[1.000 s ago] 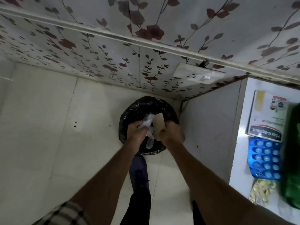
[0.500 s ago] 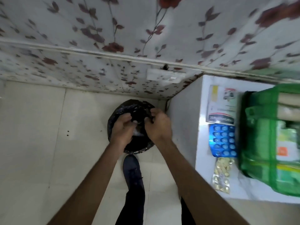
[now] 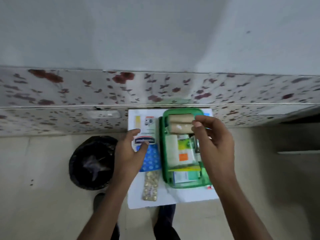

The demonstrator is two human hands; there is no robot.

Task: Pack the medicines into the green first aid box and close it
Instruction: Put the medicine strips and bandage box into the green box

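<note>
Neither hand has hold of anything: the left hand is spread loosely with thumb and fingers apart, hovering over the near end of a white plaster box and the far edge of a blue blister pack, and whether the fingertips touch them cannot be told through the blur. The right hand hangs over the right side of the green first aid box with its fingers curled inward and the thumb close to the forefinger, pinching nothing that can be seen. The box lies open on a small white table, right of the loose packs, its translucent green walls rounded at the corners. Inside, two beige bandage rolls lie side by side at the far end; below them sit a white pad, a carton with green and orange markings, and at the near end a pale green carton. A yellowish strip of tablets lies on the table near the front edge, just below the blue pack. On the floor left of the table stands a bin lined with a black bag.
</note>
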